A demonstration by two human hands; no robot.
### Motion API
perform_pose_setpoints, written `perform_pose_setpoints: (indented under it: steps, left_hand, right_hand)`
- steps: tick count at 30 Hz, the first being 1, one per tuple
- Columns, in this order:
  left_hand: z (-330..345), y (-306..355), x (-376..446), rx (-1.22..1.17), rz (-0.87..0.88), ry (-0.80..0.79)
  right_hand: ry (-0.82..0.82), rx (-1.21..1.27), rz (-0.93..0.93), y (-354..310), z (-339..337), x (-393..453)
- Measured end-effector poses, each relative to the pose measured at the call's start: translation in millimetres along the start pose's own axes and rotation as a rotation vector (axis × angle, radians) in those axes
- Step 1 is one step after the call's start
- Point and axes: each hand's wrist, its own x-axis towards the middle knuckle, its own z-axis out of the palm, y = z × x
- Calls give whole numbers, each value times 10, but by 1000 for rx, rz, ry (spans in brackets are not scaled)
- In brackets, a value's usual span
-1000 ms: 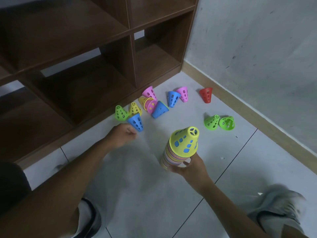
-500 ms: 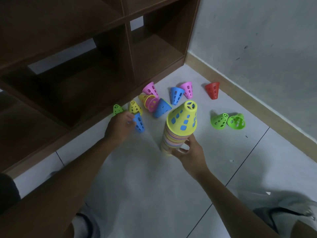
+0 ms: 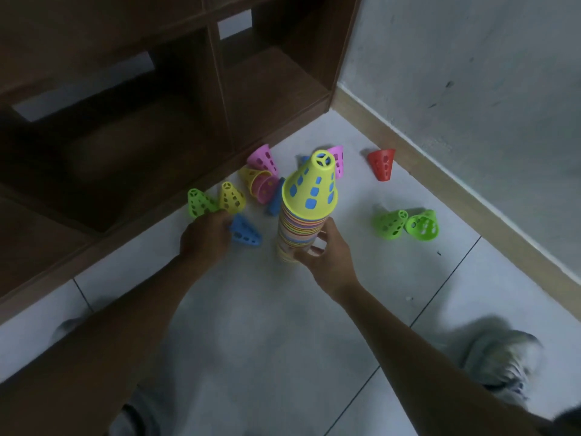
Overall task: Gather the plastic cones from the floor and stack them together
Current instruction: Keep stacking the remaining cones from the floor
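Right hand (image 3: pixel 325 258) curls its fingers round the lower part of the tall stack of cones (image 3: pixel 303 221), which stands upright on the tiled floor (image 3: pixel 251 325) in front of the wooden shelf (image 3: pixel 157 105). Left of the stack, the left hand (image 3: pixel 206 236) grips the narrow end of a blue cone (image 3: pixel 246 234) lying on its side, while loose cones lie behind the stack and two green cones (image 3: pixel 405 224) lie to its right.

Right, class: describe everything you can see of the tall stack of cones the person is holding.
The stack of cones stands upright on the white tiled floor, slightly tilted. Many thin plastic rims in mixed pastel colours show down its side. A yellow cone caps it, blue showing through its holes, its flat top pierced by a spoked opening. The right hand holds its lower part.
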Motion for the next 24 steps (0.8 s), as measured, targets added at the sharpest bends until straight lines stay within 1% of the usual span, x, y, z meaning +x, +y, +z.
perform_pose_setpoints:
  steps: [3,5,7,10,11,13,15,17,18,21,24]
  left_hand:
    - [40,97,-58,50,1,-56]
    - [-10,171,-78,7,-15,-65]
    - [-97,215,-41,-92,-29,-75]
    - [-275,210,9,-271,-17,-93]
    - [-348,219,16,-335,5,-77]
    - [-496,254,-11,-415,47,-13]
    - [-648,307,-55,-427,61,23]
    - [-761,333,-81,-478,39,46]
    - [-810,337,-87,-507,22,61]
    - [-1031,397,-165,-565,-1,84]
    - [-1288,472,-243,-638,-5,124]
  right_hand:
    - [-91,-190,3,56,-154,44]
    - [-138,-368,6,147,-338,84]
    - [-94,-551,-6,246,-587,168]
    - [52,-777,-43,374,-989,386]
    - [83,-847,-41,408,-1111,462]
    - [119,-949,24,465,-1316,571]
    - [112,-968,162,503,-1464,632]
    - [43,-941,290,559,-1551,661]
    - [7,-913,325,589,-1575,666]
    - [-19,-839,350,656,-1591,639]
    - [49,-808,317,651,-1581,549]
